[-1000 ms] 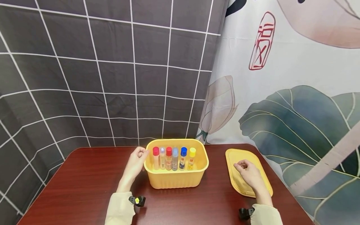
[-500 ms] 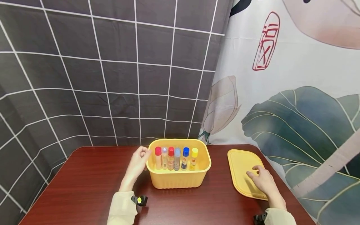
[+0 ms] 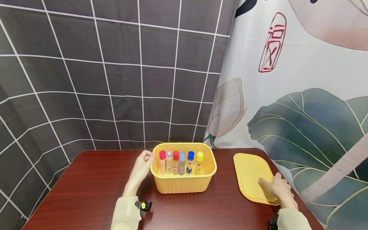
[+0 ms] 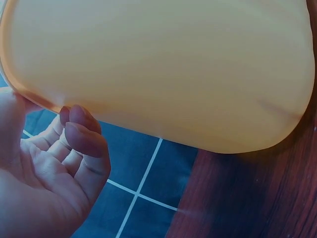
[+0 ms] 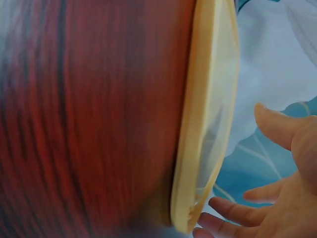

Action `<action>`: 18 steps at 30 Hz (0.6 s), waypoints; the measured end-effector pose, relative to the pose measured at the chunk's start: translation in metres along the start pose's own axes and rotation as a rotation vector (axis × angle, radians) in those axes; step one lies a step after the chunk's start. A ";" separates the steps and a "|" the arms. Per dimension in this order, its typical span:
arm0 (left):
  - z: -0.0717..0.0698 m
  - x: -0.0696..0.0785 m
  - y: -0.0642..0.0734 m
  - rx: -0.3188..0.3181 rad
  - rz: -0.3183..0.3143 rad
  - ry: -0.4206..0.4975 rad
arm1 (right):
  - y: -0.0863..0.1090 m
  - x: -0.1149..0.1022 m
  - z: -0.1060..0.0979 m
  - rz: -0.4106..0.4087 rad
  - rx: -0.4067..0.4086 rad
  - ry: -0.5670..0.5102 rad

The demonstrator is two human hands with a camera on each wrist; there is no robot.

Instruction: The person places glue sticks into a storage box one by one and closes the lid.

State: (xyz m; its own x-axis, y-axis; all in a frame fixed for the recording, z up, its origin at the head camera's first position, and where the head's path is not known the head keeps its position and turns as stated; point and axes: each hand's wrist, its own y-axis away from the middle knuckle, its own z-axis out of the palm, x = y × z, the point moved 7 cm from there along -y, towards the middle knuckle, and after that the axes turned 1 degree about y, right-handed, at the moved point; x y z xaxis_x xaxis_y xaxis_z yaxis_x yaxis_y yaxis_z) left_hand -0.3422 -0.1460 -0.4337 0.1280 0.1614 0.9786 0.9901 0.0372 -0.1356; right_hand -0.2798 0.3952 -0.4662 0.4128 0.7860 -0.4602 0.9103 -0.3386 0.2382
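A yellow plastic bin (image 3: 182,185) stands on the table with several clear tubes (image 3: 175,163) upright in a row inside, capped in pink, pale violet, red, light blue, dark blue and yellow. My left hand (image 3: 141,166) holds the bin's left rim; in the left wrist view its thumb and curled fingers (image 4: 86,136) are at the bin's edge. Over to the right, a flat yellow lid (image 3: 250,174) lies on the table. My right hand (image 3: 279,187), fingers spread, hovers at the lid's near right edge, and its fingertips (image 5: 215,203) come right up to the rim in the right wrist view.
The dark red wooden table (image 3: 95,188) ends at a grey curtain (image 3: 115,80) with white grid lines. To the right hangs a white curtain (image 3: 310,67) with a lotus print, close by the table's right edge.
My right hand has moved right and toward me across the lid, its fingers opening out. My left hand stays at the bin's rim. The whole head view has shifted slightly.
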 end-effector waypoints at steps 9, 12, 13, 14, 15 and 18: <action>0.000 -0.002 0.000 0.002 0.005 0.006 | -0.008 0.015 -0.003 0.011 -0.068 0.078; -0.001 -0.002 0.000 0.002 0.008 0.005 | -0.011 0.014 -0.005 -0.011 -0.092 0.107; -0.001 -0.002 0.000 0.002 0.010 0.003 | -0.012 0.013 -0.005 -0.015 -0.099 0.117; -0.001 -0.001 0.000 0.002 0.011 0.002 | -0.013 0.013 -0.005 -0.006 -0.108 0.118; -0.001 -0.001 0.000 0.003 0.012 0.000 | -0.014 0.013 -0.005 0.001 -0.118 0.123; -0.002 -0.001 0.000 0.004 0.011 -0.003 | -0.015 0.012 -0.004 0.054 -0.130 0.126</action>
State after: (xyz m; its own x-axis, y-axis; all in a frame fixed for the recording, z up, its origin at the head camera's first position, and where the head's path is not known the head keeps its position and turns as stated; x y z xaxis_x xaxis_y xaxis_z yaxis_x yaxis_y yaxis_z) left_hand -0.3426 -0.1477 -0.4342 0.1384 0.1652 0.9765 0.9884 0.0397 -0.1468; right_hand -0.2891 0.4118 -0.4720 0.4461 0.8299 -0.3351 0.8720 -0.3188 0.3714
